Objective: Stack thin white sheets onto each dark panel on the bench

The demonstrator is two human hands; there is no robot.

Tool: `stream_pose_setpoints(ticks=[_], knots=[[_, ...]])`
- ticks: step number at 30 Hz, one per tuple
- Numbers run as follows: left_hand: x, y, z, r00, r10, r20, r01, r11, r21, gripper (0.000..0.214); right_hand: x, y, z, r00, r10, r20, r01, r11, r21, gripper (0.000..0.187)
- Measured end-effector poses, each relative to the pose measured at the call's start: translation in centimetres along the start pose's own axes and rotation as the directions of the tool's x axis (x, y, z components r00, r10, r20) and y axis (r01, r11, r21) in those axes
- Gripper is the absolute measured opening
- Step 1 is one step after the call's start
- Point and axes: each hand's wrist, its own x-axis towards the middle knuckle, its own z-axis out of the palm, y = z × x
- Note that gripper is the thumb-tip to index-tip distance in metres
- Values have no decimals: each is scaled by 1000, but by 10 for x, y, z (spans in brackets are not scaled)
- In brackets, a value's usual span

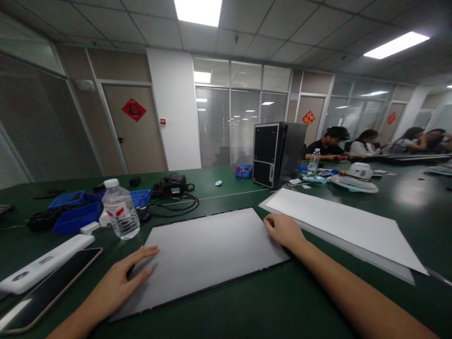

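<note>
I see the panel flat on the table between both hands. The left hand lies open, fingers spread, on its near-left edge. The right hand curls at its far-right corner, but I cannot tell whether it grips. A bottle stands just beyond the left hand, and sheets lie beside the right hand.

Even office light, wide-angle warp.
2 ceiling light panels glow white and blown out; the green table carries a soft sheen at right, and the grey panel shows only faint shadows. The walls and ceiling bow toward the edges; distant people look soft.
</note>
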Motion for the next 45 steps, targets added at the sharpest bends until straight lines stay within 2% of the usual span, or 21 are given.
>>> stream_pose_setpoints(ticks=[4,8,10,12,15,20,25,27,30,33,35,37,40,43,45], knots=[[0,-1,0,1000,6,2,-6,1000,-8,56,9,39,-2,997,68,-49,-71,995,-67,41],[0,-4,1,1000,9,4,-9,1000,-16,58,11,80,11,969,246,-28,-247,957,-149,61],[-1,-5,2,1000,9,0,-9,1000,-20,58,11,90,19,946,324,8,-317,932,-178,63],[-2,-7,3,1000,9,-1,-9,1000,-23,57,12,94,25,935,352,52,-336,922,-194,59],[-2,-9,3,1000,7,2,-7,1000,-18,57,14,91,26,936,337,98,-311,926,-212,48],[0,-10,3,1000,-10,29,9,1000,8,57,15,80,16,952,282,117,-249,938,-240,36],[1,-8,4,997,-52,51,49,997,54,55,11,62,-1,975,218,45,-204,956,-212,31],[1,-8,4,997,-70,46,66,995,73,56,7,48,-10,991,136,2,-134,975,-176,31],[2,-7,4,996,-85,34,81,992,99,56,-2,20,-24,998,-63,-27,60,993,-98,35],[3,-8,4,996,-84,15,82,990,116,53,-14,-8,-35,955,-296,-23,296,955,12,34],[4,-8,5,997,-78,3,77,990,122,51,-19,-20,-39,921,-389,-40,390,917,76,36],[4,-8,6,998,-68,-5,68,990,124,50,-20,-24,-37,919,-387,-74,393,913,107,42],[5,-7,7,998,-58,-13,59,991,122,50,-13,-12,-28,955,-280,-100,289,952,96,47],[4,-7,6,998,-55,-10,56,991,118,49,-4,13,-15,984,-167,-57,170,984,54,46],[4,-6,5,998,-54,-10,55,992,114,49,0,29,-8,991,-136,1,136,990,33,42]])
